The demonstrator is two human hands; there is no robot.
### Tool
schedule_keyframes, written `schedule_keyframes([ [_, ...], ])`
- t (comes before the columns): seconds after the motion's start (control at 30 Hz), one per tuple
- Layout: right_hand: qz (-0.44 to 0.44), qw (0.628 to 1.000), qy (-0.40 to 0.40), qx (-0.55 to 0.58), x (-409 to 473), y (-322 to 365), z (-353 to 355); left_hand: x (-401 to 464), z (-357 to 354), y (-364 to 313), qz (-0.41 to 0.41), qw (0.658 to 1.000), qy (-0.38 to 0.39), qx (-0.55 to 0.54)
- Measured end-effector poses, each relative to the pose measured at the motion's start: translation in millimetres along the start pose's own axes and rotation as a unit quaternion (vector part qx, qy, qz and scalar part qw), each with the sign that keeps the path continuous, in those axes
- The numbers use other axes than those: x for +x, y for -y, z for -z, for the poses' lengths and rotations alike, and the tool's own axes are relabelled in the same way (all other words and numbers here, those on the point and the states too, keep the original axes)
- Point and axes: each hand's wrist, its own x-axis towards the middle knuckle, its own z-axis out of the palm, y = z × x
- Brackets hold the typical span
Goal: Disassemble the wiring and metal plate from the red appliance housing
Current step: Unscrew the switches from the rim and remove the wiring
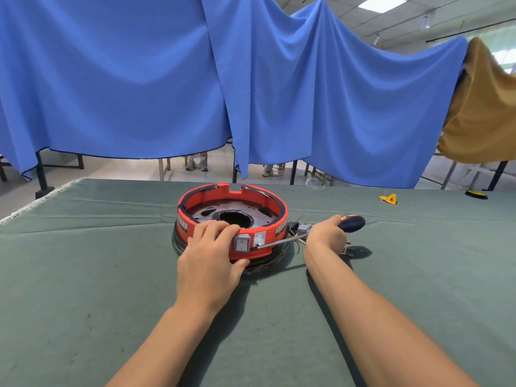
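From the head view, the red housing sits mid-desk; the left hand grips its near rim, and the right hand clamps a screwdriver whose tip meets the wall beside the switch. Brace firmly and keep the shaft square to prevent slipping.

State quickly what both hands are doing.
Left hand: grips the red housing.
Right hand: holds the screwdriver.
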Motion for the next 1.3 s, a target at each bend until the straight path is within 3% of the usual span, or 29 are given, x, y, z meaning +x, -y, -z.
schedule_keyframes([
  [0.27, 0.018, 0.999, 0.005, -0.042, -2.4, 1.7, -10.6, -0.1, 1.6, -1.2, -0.001, 1.0, -0.005, -0.024],
  [0.53, 0.046, 0.993, 0.068, -0.084, -15.2, 0.5, -29.5, 0.3, 4.0, 1.6, -0.002, 1.0, 0.007, -0.013],
  [0.97, -0.002, 0.997, 0.004, 0.073, -4.9, -3.2, 13.1, -4.0, 3.5, -2.6, -0.017, 0.999, -0.005, 0.038],
  [1.3, -0.001, 0.997, -0.01, 0.079, -1.2, -3.3, 18.6, -2.5, 6.0, -8.8, 0.009, 1.0, 0.0, 0.004],
])
